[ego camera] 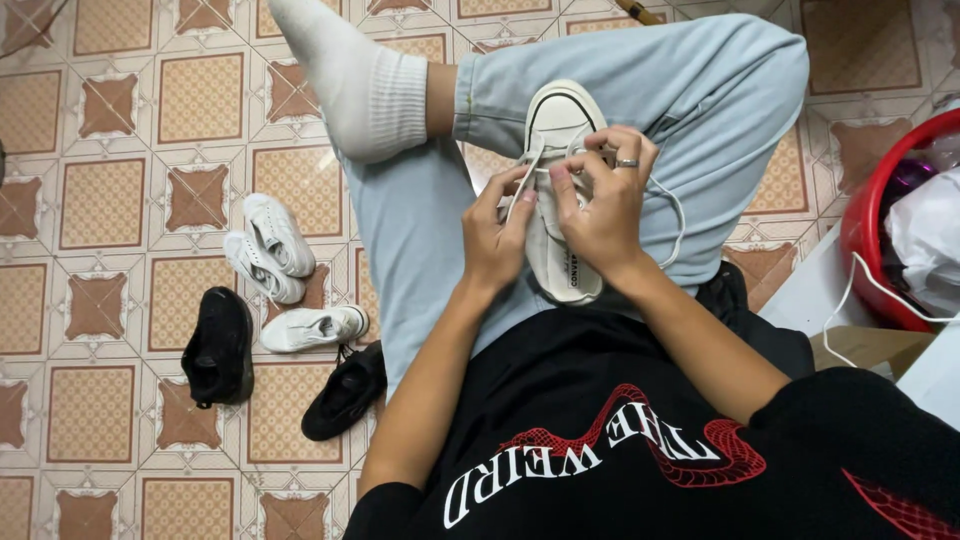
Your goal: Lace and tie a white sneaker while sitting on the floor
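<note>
- A white sneaker rests sole-down on the seated person's crossed leg, in the lap
- Left hand and right hand both pinch the white lace over the eyelets, fingers curled, wrists bent inward
- Risk: the loose lace loop trailing right could slip free or snag a finger, or the shoe could tip off the thigh

A single head-worn view looks steeply down from close above the seated person's lap, which fills the centre and lower right of the frame. The tiled floor spreads across the left and top.
</note>
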